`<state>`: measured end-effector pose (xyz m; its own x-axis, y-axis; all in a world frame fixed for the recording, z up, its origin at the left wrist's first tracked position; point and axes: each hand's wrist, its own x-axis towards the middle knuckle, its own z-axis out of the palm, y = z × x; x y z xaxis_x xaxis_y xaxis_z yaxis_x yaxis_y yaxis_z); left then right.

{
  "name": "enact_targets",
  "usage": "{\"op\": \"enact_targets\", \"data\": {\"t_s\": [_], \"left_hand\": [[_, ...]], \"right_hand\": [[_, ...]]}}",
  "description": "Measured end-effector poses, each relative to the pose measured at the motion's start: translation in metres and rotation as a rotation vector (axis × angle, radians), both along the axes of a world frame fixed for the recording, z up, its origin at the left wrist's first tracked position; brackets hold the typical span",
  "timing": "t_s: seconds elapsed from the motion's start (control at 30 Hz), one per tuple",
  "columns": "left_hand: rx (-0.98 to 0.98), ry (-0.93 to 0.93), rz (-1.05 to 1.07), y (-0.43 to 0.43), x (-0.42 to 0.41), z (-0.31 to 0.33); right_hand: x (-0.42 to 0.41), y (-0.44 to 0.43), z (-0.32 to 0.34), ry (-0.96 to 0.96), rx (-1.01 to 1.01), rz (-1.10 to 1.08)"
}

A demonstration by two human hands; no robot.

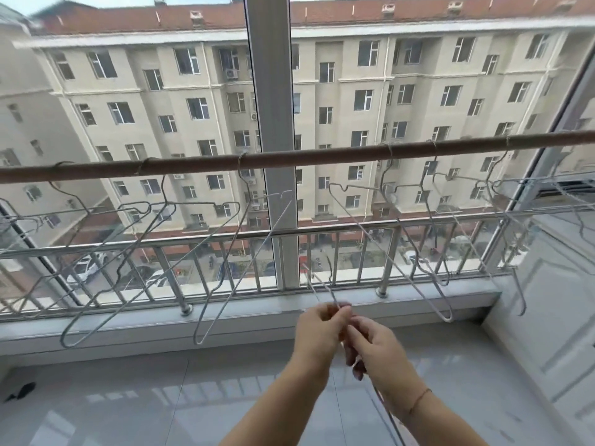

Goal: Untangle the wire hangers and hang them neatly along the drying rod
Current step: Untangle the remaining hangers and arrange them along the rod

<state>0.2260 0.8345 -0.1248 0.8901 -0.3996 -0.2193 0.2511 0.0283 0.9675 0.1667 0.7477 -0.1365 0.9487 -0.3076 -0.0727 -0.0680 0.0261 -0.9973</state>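
Observation:
A brown drying rod (289, 157) crosses the view in front of the window. Several grey wire hangers (222, 259) hang from it by their hooks, spread left and right, with a gap near the middle. Below that gap, my left hand (317, 329) pinches the neck of a thin wire hanger (317, 286), whose hook end points up toward the railing. My right hand (376, 349) grips the same wire just below, and the rest of the hanger runs down under my right forearm, mostly hidden.
A steel balcony railing (225, 239) and a grey sill (244, 313) stand behind the hangers. A white window post (277, 130) rises at centre. A white panelled door (553, 310) is at right. A small dark object (22, 391) lies on the glossy tiled floor.

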Motion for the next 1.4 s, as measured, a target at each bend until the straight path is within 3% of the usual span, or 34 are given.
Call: {"op": "enact_targets", "data": {"t_s": [0.27, 0.47, 0.63, 0.8, 1.13, 1.23, 1.4], "left_hand": [[-0.176, -0.104, 0.057, -0.013, 0.043, 0.091], [-0.196, -0.140, 0.090, -0.019, 0.075, 0.129], [-0.080, -0.093, 0.132, -0.022, 0.095, 0.130], [-0.106, -0.067, 0.124, -0.017, 0.097, 0.120], [-0.072, -0.178, 0.112, 0.003, 0.088, 0.121], [-0.056, -0.222, 0.171, 0.021, 0.079, 0.119], [-0.042, -0.441, 0.284, 0.082, 0.065, 0.136]], "right_hand": [[0.033, -0.001, 0.075, -0.197, 0.034, 0.042], [0.065, -0.005, 0.106, -0.302, 0.037, 0.019], [0.087, -0.004, 0.106, -0.218, 0.046, 0.005], [0.096, -0.003, 0.096, -0.173, 0.090, -0.009], [0.106, -0.003, 0.103, -0.179, 0.079, 0.001], [0.097, -0.003, 0.100, -0.141, 0.016, 0.028], [0.071, 0.006, 0.107, -0.103, -0.341, 0.024]]}}
